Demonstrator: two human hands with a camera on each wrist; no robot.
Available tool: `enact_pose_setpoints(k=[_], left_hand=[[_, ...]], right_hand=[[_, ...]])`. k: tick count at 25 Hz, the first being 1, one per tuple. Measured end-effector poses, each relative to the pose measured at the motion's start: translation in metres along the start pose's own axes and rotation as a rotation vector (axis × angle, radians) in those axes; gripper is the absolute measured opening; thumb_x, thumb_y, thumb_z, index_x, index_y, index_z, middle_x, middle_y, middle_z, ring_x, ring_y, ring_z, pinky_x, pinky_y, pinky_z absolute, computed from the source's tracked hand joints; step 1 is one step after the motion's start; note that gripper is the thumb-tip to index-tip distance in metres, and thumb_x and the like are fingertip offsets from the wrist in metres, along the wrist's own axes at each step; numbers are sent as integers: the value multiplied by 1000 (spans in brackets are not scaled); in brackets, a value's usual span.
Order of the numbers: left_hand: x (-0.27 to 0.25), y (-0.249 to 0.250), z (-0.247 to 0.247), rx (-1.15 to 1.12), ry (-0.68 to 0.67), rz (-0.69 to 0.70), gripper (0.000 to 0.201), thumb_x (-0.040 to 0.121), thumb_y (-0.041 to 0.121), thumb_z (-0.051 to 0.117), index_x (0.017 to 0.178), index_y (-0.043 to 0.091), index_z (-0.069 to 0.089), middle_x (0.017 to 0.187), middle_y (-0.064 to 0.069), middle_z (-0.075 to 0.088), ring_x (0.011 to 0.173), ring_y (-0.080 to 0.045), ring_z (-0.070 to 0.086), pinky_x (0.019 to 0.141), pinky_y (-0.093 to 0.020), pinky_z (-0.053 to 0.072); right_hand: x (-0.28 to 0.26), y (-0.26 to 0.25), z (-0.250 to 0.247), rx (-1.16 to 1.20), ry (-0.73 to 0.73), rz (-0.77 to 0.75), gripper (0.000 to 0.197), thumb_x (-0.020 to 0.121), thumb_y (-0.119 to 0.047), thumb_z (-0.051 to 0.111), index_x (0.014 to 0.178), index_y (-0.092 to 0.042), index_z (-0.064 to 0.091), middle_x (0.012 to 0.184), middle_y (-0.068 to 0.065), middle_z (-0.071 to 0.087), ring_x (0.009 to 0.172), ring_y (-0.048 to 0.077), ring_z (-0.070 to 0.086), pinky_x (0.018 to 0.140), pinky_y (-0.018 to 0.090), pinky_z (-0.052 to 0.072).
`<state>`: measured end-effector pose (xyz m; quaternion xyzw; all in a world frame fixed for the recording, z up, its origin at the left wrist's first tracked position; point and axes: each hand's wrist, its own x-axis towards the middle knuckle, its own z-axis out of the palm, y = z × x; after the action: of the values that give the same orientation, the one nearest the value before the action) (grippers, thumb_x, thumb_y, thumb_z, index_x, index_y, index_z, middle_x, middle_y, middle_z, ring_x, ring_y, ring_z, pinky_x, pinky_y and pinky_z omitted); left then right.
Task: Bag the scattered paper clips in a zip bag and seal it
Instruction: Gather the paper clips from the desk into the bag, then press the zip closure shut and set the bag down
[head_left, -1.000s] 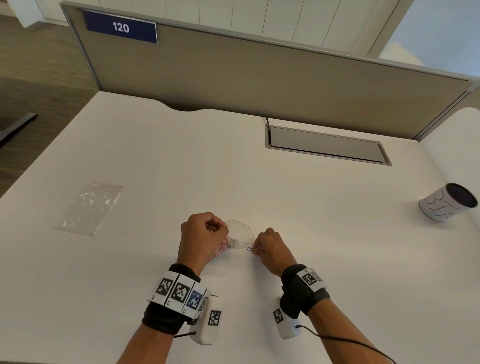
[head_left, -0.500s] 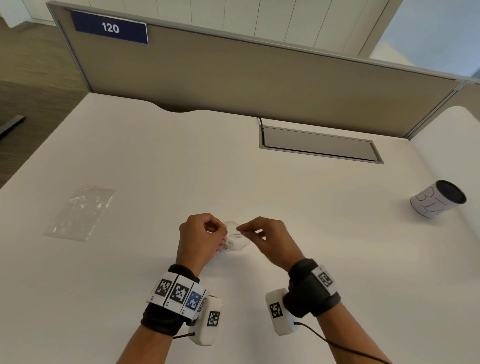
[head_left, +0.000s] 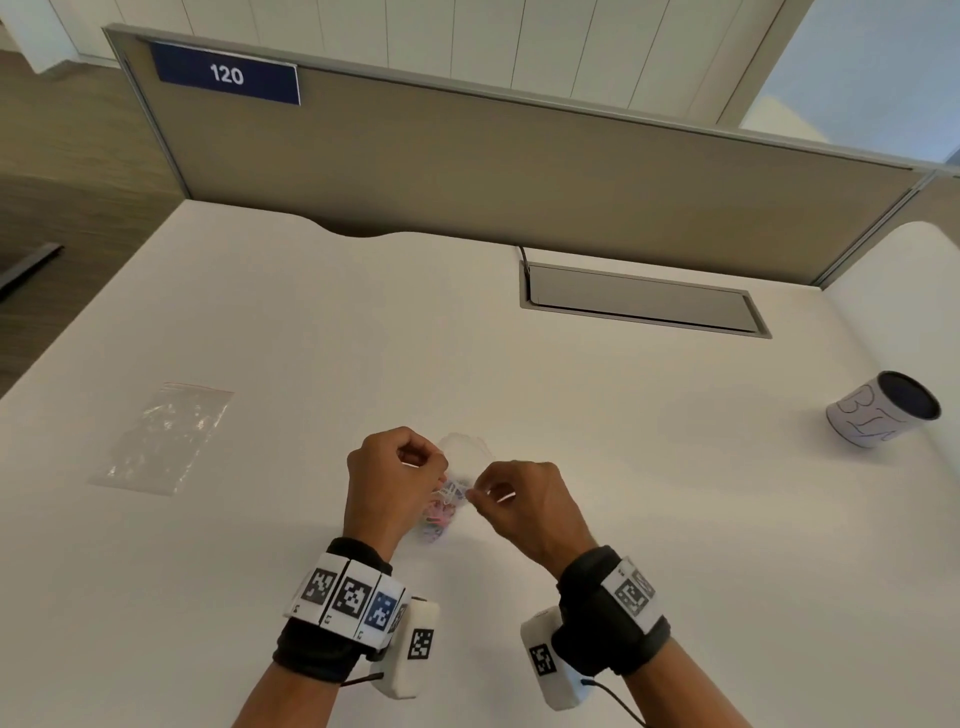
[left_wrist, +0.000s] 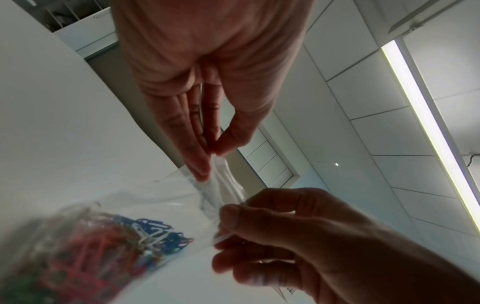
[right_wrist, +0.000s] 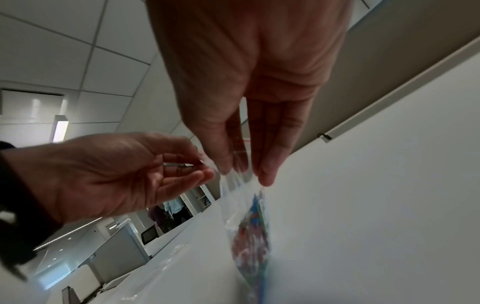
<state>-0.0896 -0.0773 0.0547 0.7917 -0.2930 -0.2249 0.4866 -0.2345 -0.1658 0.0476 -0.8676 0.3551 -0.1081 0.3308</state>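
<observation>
My left hand (head_left: 390, 480): I am pinching one side of the mouth of a small clear plastic zip bag (left_wrist: 166, 197) between thumb and fingertips, with the other fingers curled in.
My right hand (head_left: 524, 501): I am pinching the opposite side of the same bag mouth between thumb and forefinger; my remaining fingers are loosely bent.
Zip bag: I am holding it between my two hands, low over the near middle of the white desk (head_left: 519, 415); whether its bottom is touching the desk I cannot tell.
Paper clips: a heap of coloured paper clips (left_wrist: 109, 244), red, blue, white and green, is sitting in the lower part of the bag.
Bag mouth: the plastic is bunching between my fingertips; whether the strip is pressed together I cannot tell.
Left of me: a second, flat clear plastic bag (head_left: 163, 439) is lying on the desk, well apart from my hands.
Far right: a white paper cup with dark scribbles (head_left: 878, 410) is lying tilted on its side.
Far side: a grey cable hatch (head_left: 641, 301) is sitting in the desk, and beyond it a beige partition with a blue sign reading 120 (head_left: 227, 75).
</observation>
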Motion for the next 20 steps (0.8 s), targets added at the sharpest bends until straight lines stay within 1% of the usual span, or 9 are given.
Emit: enact_pose_setpoints(k=[2,3,5,7,10,12,15,18,20], left_hand=[[1,3,-2,13,13,22,6,79,9,75,81,10,69,77,-4,73,72,-21,73,70,-37,63],[1,5,-3,16,20,41,11,79,10,76,85,11,67,81,-3,72,74,-20,72,68,-28,61],[-1,9,-6,45,6,139,26,78,14,78,100,17,64,98,-2,67,87,-17,66,68,-14,51],[-2,9,-8,89,-73,281,36,78,26,78,111,27,65,119,1,58,109,-15,55,82,-18,47],[0,8,-13,168,-280,343,42,67,56,76,103,35,69,131,12,51,122,-6,45,97,-24,40],[3,7,-14,240,-366,332,37,66,48,83,96,31,70,129,12,55,119,-5,49,101,-28,43],[8,5,-14,227,-373,349,15,75,28,82,84,22,71,112,9,69,107,-5,63,103,-33,48],[8,4,-12,130,-388,316,8,78,22,80,77,18,72,90,9,75,91,-3,69,95,-29,54],[6,1,-8,126,-421,367,9,79,23,79,82,18,72,96,10,73,95,-4,67,90,-29,56]], right_hand=[[5,-1,-7,41,38,-41,12,82,-21,64,85,-14,73,85,1,76,74,12,70,74,29,59],[6,-3,-11,52,51,-61,11,82,-18,64,85,-13,73,85,1,76,75,13,70,74,29,59],[7,-4,-21,60,65,-107,10,82,-17,64,85,-14,72,84,0,75,74,12,69,74,28,59],[8,-1,-34,59,34,-155,10,82,-17,63,86,-15,72,83,-1,75,74,10,69,74,28,59],[7,4,-54,9,-58,-229,8,81,-17,64,86,-16,71,81,-3,74,73,9,68,73,28,58],[5,6,-65,2,-93,-260,8,82,-17,65,86,-16,71,79,-5,73,72,7,67,73,26,58],[1,13,-78,61,-88,-255,8,82,-21,68,84,-15,71,79,-7,74,72,6,68,74,21,57],[-1,27,-81,66,-133,-212,21,78,-33,76,84,-14,71,82,-5,75,75,2,68,74,23,57],[-5,35,-76,36,-152,-197,34,72,-45,78,89,-17,70,92,-7,73,81,2,66,77,25,55]])
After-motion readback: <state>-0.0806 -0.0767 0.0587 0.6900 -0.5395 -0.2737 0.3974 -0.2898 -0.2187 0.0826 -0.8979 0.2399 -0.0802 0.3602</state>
